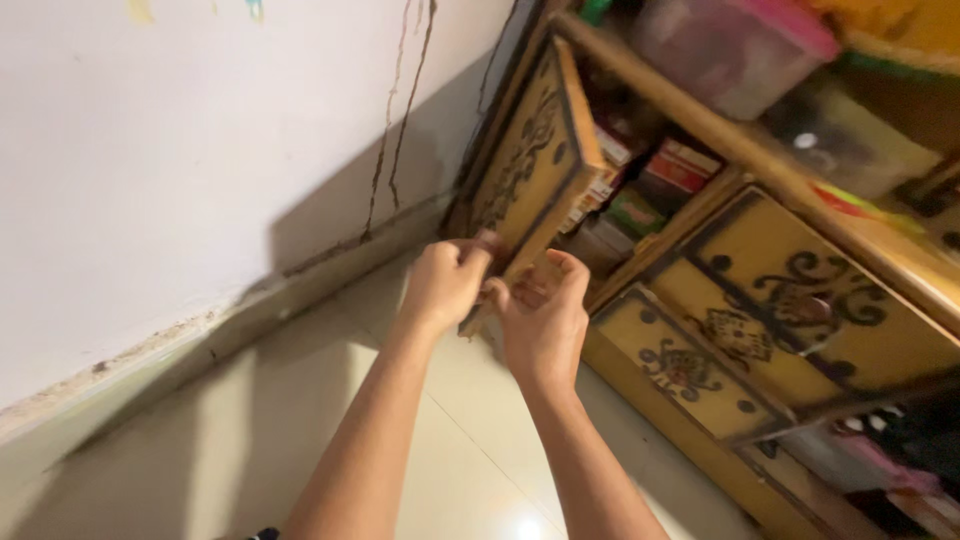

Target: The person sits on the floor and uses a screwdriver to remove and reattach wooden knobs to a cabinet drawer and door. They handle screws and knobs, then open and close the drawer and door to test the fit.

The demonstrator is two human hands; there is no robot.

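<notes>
While the camera tilts, both hands meet at the lower free edge of a swung-open cabinet door [535, 150], a yellow wooden panel with dark scroll carving. The left hand [445, 283] is curled into a loose fist with its fingers pinched on the door's bottom corner, and the right hand [545, 320] sits just beside it, fingers bent and thumb raised, touching the same edge from the cabinet side; whether it truly grips the wood or only rests against it I cannot tell. That door stands out from the cabinet [790, 330], hinged along its far side near the wall corner, so its free edge points toward the person. Behind the door, the open compartment shows stacked boxes and packets [650, 190], packed close to the opening. Beside it a shut door [800, 300] with matching carving lies flush with the frame. On top of the cabinet rests a clear plastic tub with a pink lid [735, 45]. Pale floor tiles [300, 430] spread under the forearms, and the white wall [180, 150] with a cracked skirting runs along the left, leaving open room between wall and door.
</notes>
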